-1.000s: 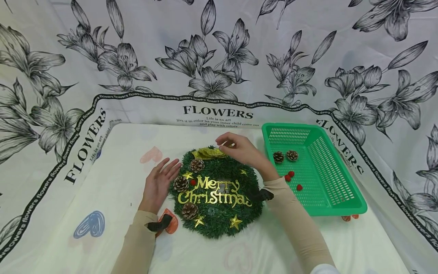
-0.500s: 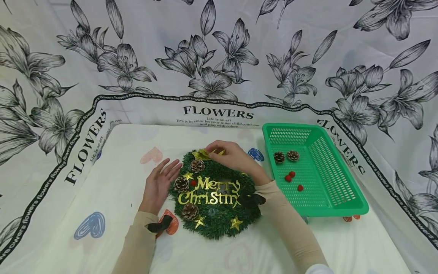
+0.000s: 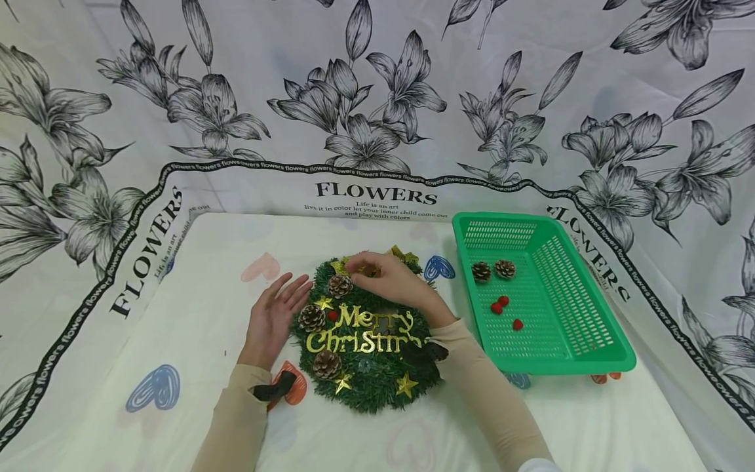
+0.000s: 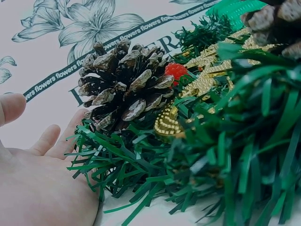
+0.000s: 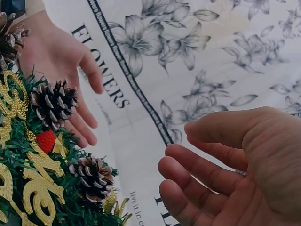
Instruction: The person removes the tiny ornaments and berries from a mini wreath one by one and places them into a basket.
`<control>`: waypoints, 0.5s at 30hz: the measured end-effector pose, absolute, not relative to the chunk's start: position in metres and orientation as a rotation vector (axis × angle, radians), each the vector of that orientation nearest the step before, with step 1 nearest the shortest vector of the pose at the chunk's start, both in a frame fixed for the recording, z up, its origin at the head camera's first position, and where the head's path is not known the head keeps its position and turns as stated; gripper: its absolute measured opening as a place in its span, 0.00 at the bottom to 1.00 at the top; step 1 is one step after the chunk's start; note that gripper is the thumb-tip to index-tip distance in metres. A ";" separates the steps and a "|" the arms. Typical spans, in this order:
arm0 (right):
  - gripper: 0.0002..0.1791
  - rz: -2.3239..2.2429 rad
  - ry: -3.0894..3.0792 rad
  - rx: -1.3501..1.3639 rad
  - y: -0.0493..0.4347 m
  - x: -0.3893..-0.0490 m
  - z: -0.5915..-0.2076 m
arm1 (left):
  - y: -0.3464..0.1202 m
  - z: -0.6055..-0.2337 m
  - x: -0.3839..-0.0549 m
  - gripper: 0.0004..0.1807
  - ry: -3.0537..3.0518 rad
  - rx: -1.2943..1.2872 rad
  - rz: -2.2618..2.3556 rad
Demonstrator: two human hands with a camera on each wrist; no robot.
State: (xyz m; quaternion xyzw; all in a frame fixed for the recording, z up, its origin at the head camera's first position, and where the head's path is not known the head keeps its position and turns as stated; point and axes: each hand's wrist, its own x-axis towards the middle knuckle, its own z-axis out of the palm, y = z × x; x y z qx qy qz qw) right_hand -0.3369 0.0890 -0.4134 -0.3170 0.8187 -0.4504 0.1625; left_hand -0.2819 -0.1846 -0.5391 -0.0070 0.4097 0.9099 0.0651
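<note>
A green tinsel wreath [image 3: 368, 396] lies on the table with gold "Merry Christmas" lettering [image 3: 339, 342], gold stars [image 3: 406, 385] and a gold bow [image 3: 407, 255] at its far side. Three pine cones [image 3: 327, 364] sit along its left side, one [image 4: 124, 89] large in the left wrist view, near a red berry [image 3: 333, 316]. Beside the wreath's left edge rests my left hand [image 3: 270, 324], palm up, fingers extended under the tinsel fringe. My right hand [image 3: 390, 280] hovers over the wreath's far part, fingertips by the upper pine cone [image 3: 339, 286]. Its fingers [image 5: 202, 183] bend loosely around bare space.
To the right stands a green plastic basket [image 3: 566, 364] containing two pine cones [image 3: 504, 269] and several red berries [image 3: 517, 324]. A white cloth with heart prints [image 3: 154, 388] covers the table. Behind hangs a flower-printed curtain [image 3: 366, 98].
My right hand has moved left and toward me across the wreath's far side, uncovering the bow's right part. The left hand has stayed in place.
</note>
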 end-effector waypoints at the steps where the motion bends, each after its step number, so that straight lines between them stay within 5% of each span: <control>1: 0.15 -1.284 2.335 -0.906 0.089 -0.337 -0.414 | -0.185 -0.539 -0.282 0.35 1.237 -0.022 2.747; 15: 0.17 -1.259 2.336 -0.930 0.082 -0.329 -0.430 | -0.183 -0.535 -0.281 0.34 1.254 -0.043 2.729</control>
